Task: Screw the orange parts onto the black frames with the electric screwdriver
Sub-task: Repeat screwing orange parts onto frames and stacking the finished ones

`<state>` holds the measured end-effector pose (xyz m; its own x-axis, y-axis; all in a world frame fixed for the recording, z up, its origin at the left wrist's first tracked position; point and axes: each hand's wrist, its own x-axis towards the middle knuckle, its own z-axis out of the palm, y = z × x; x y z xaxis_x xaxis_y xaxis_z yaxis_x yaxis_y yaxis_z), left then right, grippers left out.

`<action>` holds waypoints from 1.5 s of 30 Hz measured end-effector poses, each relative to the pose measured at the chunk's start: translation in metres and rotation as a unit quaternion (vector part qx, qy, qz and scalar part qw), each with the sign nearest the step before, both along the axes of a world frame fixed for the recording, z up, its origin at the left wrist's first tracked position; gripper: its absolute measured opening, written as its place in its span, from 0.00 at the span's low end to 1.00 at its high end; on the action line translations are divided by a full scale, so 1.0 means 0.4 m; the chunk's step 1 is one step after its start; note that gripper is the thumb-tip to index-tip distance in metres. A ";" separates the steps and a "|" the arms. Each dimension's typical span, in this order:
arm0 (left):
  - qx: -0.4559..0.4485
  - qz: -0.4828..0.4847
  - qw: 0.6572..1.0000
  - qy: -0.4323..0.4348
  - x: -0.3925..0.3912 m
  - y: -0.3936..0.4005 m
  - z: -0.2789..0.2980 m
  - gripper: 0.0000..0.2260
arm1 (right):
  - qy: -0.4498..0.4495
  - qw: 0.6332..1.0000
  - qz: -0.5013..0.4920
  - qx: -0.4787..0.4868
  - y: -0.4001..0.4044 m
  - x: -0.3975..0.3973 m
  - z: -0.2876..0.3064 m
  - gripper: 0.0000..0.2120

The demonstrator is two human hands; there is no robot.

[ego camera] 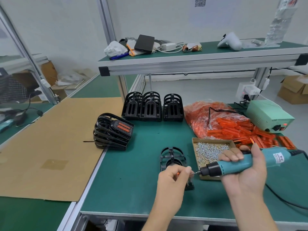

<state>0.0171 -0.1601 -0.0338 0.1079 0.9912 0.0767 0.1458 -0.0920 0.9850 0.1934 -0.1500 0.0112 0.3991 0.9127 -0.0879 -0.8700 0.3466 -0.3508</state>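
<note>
A black frame [172, 157] lies on the green mat in front of me, its near end hidden under my left hand [173, 180]. My left hand pinches a small screw [193, 172] at its fingertips, and a sliver of orange shows under the fingers. My right hand [245, 169] grips the teal electric screwdriver [236, 163], held level with its bit tip meeting the screw. A cardboard tray of screws [210, 150] sits just behind the tool. Loose orange parts [246, 132] lie at the right.
A stack of finished frames with orange inserts [113, 130] sits at the left, near a cardboard sheet [50, 147]. Three stacks of bare black frames [152, 106] stand at the back. A bag of orange parts [208, 114] and a green power supply [268, 115] are at the right. The tool's cable [283, 199] trails right.
</note>
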 end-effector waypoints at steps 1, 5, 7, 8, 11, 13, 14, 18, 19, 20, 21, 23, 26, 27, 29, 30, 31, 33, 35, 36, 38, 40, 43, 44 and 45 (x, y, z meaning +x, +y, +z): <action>-0.010 0.006 0.999 -0.032 -0.006 -0.004 0.001 0.13 | -0.005 1.000 0.000 -0.001 0.001 -0.006 0.005 0.15; -0.008 -0.005 0.998 -0.065 -0.038 -0.019 0.006 0.12 | -0.005 1.000 0.003 -0.001 0.000 -0.015 0.013 0.14; -0.001 -0.014 0.999 -0.044 -0.049 -0.024 0.005 0.12 | -0.006 1.000 0.007 -0.003 0.001 -0.019 0.011 0.14; 0.000 -0.012 0.999 -0.041 -0.052 -0.026 0.004 0.12 | -0.008 1.000 0.009 -0.004 0.001 -0.021 0.010 0.14; 0.000 -0.003 0.999 -0.047 -0.054 -0.031 0.009 0.12 | -0.019 1.000 0.020 -0.002 -0.002 -0.029 0.010 0.12; -0.001 -0.004 0.999 -0.051 -0.053 -0.035 0.011 0.12 | -0.023 0.999 0.026 0.003 -0.005 -0.033 0.009 0.12; -0.001 -0.001 0.999 -0.051 -0.053 -0.038 0.011 0.11 | -0.026 0.999 0.027 0.005 -0.005 -0.035 0.008 0.13; 0.005 0.009 1.000 -0.030 -0.064 -0.039 0.005 0.06 | -0.043 0.999 0.029 -0.001 -0.005 -0.043 0.008 0.12; 0.005 0.004 1.000 -0.023 -0.067 -0.037 0.005 0.06 | -0.049 0.998 0.029 -0.001 -0.004 -0.047 0.008 0.12; 0.004 -0.003 1.000 -0.013 -0.071 -0.035 0.005 0.07 | -0.059 0.998 0.028 0.000 -0.001 -0.051 0.009 0.13; 0.007 -0.009 1.000 0.005 -0.076 -0.032 0.006 0.07 | -0.071 0.997 0.029 0.002 0.002 -0.057 0.012 0.13; 0.038 -0.005 0.997 0.068 -0.087 -0.026 0.005 0.06 | -0.095 0.995 0.031 0.003 0.011 -0.067 0.021 0.14; 0.133 -0.018 0.979 0.153 -0.106 -0.009 -0.003 0.04 | -0.125 0.991 0.042 -0.009 0.028 -0.079 0.040 0.14; 0.166 -0.023 0.969 0.179 -0.112 -0.001 -0.007 0.03 | -0.134 0.990 0.048 -0.014 0.034 -0.085 0.048 0.13; 0.230 -0.015 0.943 0.241 -0.115 0.017 -0.020 0.03 | -0.164 0.984 0.058 -0.025 0.047 -0.098 0.060 0.11; 0.254 -0.006 0.929 0.270 -0.114 0.026 -0.029 0.03 | -0.191 0.979 0.059 -0.029 0.054 -0.106 0.062 0.11; 0.268 0.005 0.917 0.294 -0.110 0.033 -0.038 0.04 | -0.225 0.972 0.058 -0.033 0.060 -0.116 0.064 0.10; 0.273 0.023 0.906 0.324 -0.099 0.043 -0.057 0.04 | -0.297 0.953 0.046 -0.034 0.074 -0.142 0.059 0.08; 0.265 0.039 0.901 0.341 -0.089 0.048 -0.080 0.04 | -0.362 0.931 0.035 -0.035 0.087 -0.168 0.048 0.11; 0.258 0.049 0.901 0.346 -0.084 0.048 -0.092 0.04 | -0.391 0.919 0.034 -0.037 0.091 -0.179 0.043 0.11; 0.246 0.066 0.903 0.347 -0.075 0.045 -0.111 0.04 | -0.431 0.901 0.035 -0.040 0.097 -0.195 0.034 0.11; 0.245 0.076 0.902 0.347 -0.068 0.040 -0.126 0.03 | -0.453 0.890 0.042 -0.045 0.102 -0.199 0.023 0.12; 0.250 0.086 0.897 0.354 -0.064 0.041 -0.142 0.03 | -0.461 0.884 0.052 -0.059 0.107 -0.197 0.010 0.13; 0.251 0.090 0.895 0.356 -0.064 0.043 -0.145 0.03 | -0.461 0.884 0.052 -0.063 0.108 -0.196 0.007 0.13; 0.252 0.093 0.895 0.357 -0.065 0.044 -0.148 0.03 | -0.460 0.884 0.053 -0.065 0.110 -0.196 0.006 0.13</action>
